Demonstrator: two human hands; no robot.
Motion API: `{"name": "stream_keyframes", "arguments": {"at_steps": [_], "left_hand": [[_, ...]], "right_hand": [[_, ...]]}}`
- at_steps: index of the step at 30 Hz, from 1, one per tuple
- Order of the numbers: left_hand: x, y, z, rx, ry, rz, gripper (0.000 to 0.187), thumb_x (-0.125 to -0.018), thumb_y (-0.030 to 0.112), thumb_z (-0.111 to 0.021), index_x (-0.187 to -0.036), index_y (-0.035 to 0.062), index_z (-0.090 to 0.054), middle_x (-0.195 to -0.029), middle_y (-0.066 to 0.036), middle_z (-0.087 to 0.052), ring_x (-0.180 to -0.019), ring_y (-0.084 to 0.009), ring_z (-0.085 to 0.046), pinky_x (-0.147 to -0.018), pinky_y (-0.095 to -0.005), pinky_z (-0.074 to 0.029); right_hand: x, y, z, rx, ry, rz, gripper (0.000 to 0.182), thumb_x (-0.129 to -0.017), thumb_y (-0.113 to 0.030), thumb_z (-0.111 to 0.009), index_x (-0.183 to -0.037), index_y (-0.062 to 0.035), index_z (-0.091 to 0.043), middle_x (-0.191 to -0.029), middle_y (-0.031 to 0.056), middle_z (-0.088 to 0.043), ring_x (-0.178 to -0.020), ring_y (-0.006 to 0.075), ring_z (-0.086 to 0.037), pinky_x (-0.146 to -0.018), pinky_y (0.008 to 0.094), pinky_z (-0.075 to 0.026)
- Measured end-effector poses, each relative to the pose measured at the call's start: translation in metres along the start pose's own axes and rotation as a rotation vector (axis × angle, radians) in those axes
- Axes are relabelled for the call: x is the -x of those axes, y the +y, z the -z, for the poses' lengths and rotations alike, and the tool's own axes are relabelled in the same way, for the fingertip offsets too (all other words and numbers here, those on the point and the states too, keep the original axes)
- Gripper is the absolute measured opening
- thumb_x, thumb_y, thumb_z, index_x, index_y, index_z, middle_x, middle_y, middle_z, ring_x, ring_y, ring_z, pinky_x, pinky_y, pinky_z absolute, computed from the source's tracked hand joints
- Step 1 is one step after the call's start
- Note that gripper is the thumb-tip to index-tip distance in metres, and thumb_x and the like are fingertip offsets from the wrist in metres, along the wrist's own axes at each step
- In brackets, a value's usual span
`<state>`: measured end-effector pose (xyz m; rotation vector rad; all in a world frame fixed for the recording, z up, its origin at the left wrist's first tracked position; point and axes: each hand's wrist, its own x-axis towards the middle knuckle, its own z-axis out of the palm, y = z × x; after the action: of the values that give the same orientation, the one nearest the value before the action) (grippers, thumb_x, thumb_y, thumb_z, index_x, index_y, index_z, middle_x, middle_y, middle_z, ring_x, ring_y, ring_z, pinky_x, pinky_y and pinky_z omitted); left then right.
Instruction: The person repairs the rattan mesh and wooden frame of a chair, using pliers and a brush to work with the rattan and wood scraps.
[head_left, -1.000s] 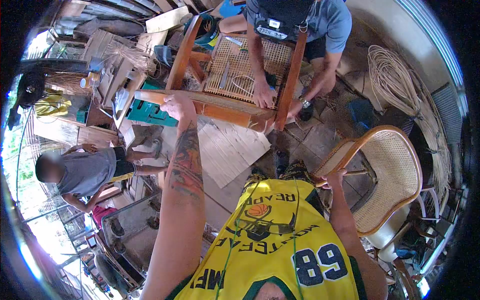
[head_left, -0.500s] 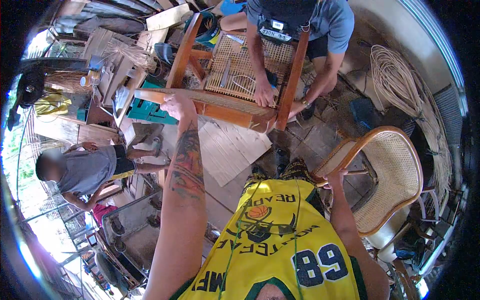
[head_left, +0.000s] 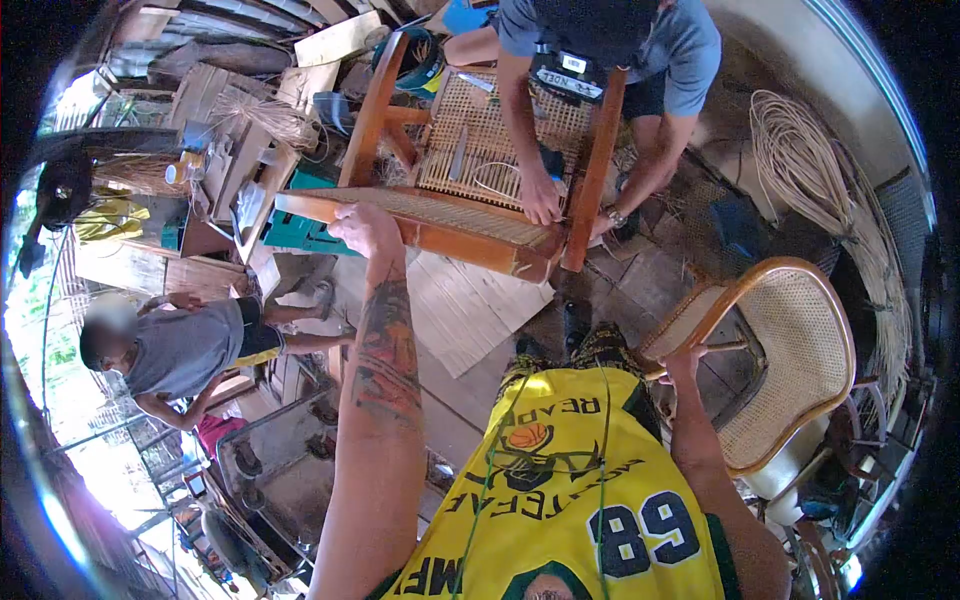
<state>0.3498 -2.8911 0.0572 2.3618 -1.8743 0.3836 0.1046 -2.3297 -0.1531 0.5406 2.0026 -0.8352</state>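
My left hand (head_left: 365, 230) is closed around the edge of a wooden chair frame (head_left: 455, 232) with a woven cane panel. Inside that frame, a cane seat (head_left: 480, 145) shows an open row of strands and a loose loop of cane. A thin flat blade-like tool (head_left: 459, 153) lies on the weave. Down to the right, my right hand (head_left: 684, 364) grips the wooden edge of a second chair (head_left: 735, 290), which has a rounded cane back and lies tilted. Across from me, a co-worker's hand (head_left: 541, 196) presses at the woven seat's near corner.
A large coil of cane strands (head_left: 800, 160) hangs at the right wall. Pale wooden boards (head_left: 470, 305) lie on the floor ahead. Another person (head_left: 190, 330) stands at the left, by wood scraps and a green case (head_left: 305, 225). A cluttered dark tray (head_left: 285, 450) is lower left.
The whole view has shifted slightly, so things appear a little lower and to the right. The co-worker's head leans a bit further over. Both my hands keep their holds.
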Motion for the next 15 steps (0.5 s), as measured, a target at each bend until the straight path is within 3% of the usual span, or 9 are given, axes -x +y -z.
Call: {"name": "stream_keyframes", "arguments": {"at_steps": [3, 6, 9, 10, 11, 13, 15], "left_hand": [[0.0, 0.001, 0.002, -0.009, -0.011, 0.018, 0.032, -0.094, 0.019, -0.054, -0.11, -0.0071, -0.045, -0.106, -0.023, -0.05, -0.087, -0.0301, -0.066, -0.065, -0.0338, -0.061], [0.002, 0.0, 0.006, -0.006, -0.049, -0.034, 0.042, -0.095, 0.021, -0.052, -0.117, -0.0148, -0.048, -0.109, -0.025, -0.057, -0.093, -0.032, -0.066, -0.07, -0.0337, -0.06], [0.009, 0.007, 0.031, 0.39, -0.107, 0.145, 0.034, -0.097, 0.019, -0.048, -0.115, -0.0097, -0.048, -0.112, -0.025, -0.052, -0.095, -0.0343, -0.065, -0.075, -0.0392, -0.06], [0.011, 0.008, 0.033, 0.39, -0.109, 0.149, 0.034, -0.097, 0.019, -0.048, -0.115, -0.0097, -0.048, -0.112, -0.025, -0.052, -0.095, -0.0343, -0.065, -0.075, -0.0392, -0.06], [0.013, 0.008, 0.036, 0.342, -0.109, 0.128, 0.032, -0.097, 0.019, -0.048, -0.114, -0.0087, -0.049, -0.112, -0.025, -0.051, -0.094, -0.0344, -0.065, -0.074, -0.0397, -0.06], [0.011, 0.01, 0.035, 0.302, -0.105, 0.106, 0.031, -0.097, 0.019, -0.048, -0.112, -0.0077, -0.049, -0.112, -0.025, -0.05, -0.093, -0.0346, -0.066, -0.073, -0.0401, -0.06], [0.012, 0.007, 0.03, 0.265, -0.062, 0.07, 0.03, -0.097, 0.018, -0.047, -0.111, -0.0083, -0.049, -0.113, -0.026, -0.049, -0.092, -0.0351, -0.066, -0.073, -0.0401, -0.061]], "right_hand": [[0.002, -0.003, 0.0, -0.007, 0.0, -0.008, 0.089, -0.08, -0.003, -0.069, -0.138, -0.0182, -0.003, -0.129, 0.0196, -0.045, -0.092, 0.0422, -0.062, -0.061, 0.0578, -0.059], [0.004, -0.006, -0.001, -0.018, -0.002, -0.022, 0.091, -0.081, -0.006, -0.068, -0.14, -0.0189, 0.0, -0.13, 0.0189, -0.045, -0.093, 0.0422, -0.061, -0.063, 0.0597, -0.058], [0.012, -0.01, -0.004, -0.025, -0.005, -0.034, 0.092, -0.083, -0.009, -0.067, -0.143, -0.0195, 0.002, -0.131, 0.0181, -0.045, -0.094, 0.0422, -0.06, -0.065, 0.0617, -0.056], [0.017, -0.013, -0.005, 0.013, 0.049, 0.005, 0.094, -0.084, -0.01, -0.065, -0.145, -0.0203, 0.006, -0.135, 0.0165, -0.043, -0.095, 0.0437, -0.059, -0.075, 0.0692, -0.052], [0.02, -0.014, -0.005, 0.016, 0.05, 0.006, 0.094, -0.084, -0.01, -0.065, -0.145, -0.0203, 0.006, -0.135, 0.0165, -0.043, -0.095, 0.0437, -0.059, -0.075, 0.0692, -0.052], [0.021, -0.019, -0.006, 0.034, 0.064, 0.014, 0.098, -0.079, 0.006, -0.062, -0.143, -0.0229, 0.007, -0.131, 0.0184, -0.045, -0.095, 0.041, -0.058, -0.072, 0.0612, -0.058], [0.018, -0.013, -0.005, 0.047, 0.052, 0.034, 0.097, -0.081, -0.001, -0.064, -0.145, -0.0231, 0.005, -0.132, 0.0166, -0.045, -0.095, 0.0406, -0.058, -0.072, 0.0639, -0.056]]}}
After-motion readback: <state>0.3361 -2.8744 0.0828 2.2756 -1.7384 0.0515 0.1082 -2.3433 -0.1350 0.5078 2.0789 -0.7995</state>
